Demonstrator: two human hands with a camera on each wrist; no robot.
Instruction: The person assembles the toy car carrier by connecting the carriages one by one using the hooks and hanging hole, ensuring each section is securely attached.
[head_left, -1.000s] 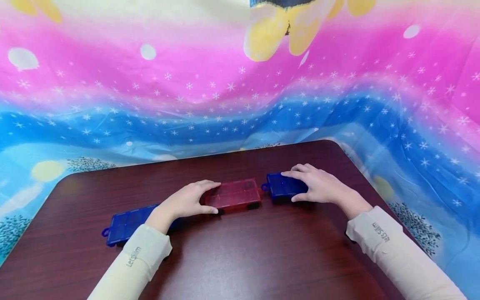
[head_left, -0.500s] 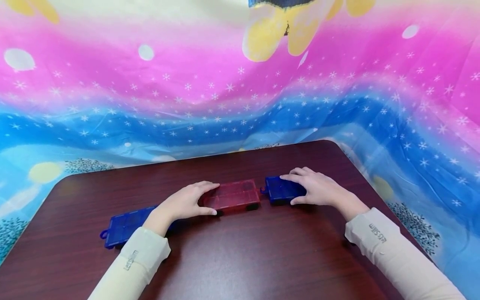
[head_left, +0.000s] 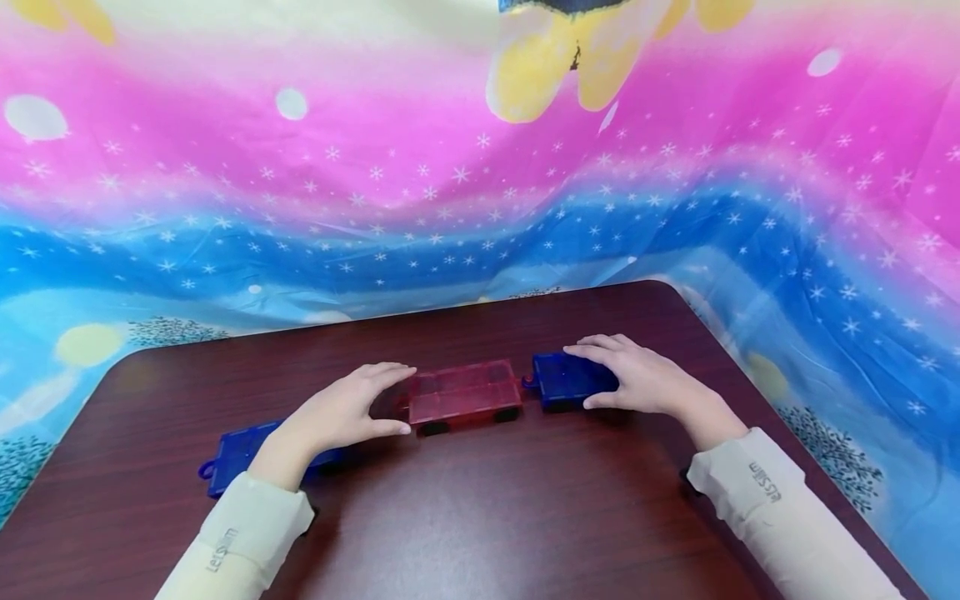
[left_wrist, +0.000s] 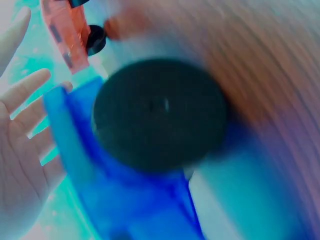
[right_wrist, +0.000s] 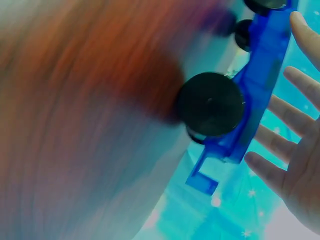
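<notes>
A translucent red toy wagon [head_left: 465, 393] stands on the table with my left hand [head_left: 337, 414] beside its left end. The left fingers are spread, and the left wrist view shows an empty palm. Under that forearm is a blue toy wagon [head_left: 242, 454], partly hidden; its black wheel [left_wrist: 160, 115] looms large in the left wrist view. To the right, my right hand [head_left: 641, 375] reaches over a second blue toy wagon [head_left: 558, 379]. Those fingers look straight and spread at its edge in the right wrist view. Its ring [head_left: 529, 381] meets the red wagon's right end.
The wagons form a loose row across a dark wooden table [head_left: 450, 517] with rounded far corners. A pink and blue snowflake-printed curtain [head_left: 360, 233] hangs just behind the table and down its right side.
My left hand has drawn back leftward off the red wagon, uncovering its left end and a front wheel. The right hand and its blue wagon have shifted slightly toward me.
</notes>
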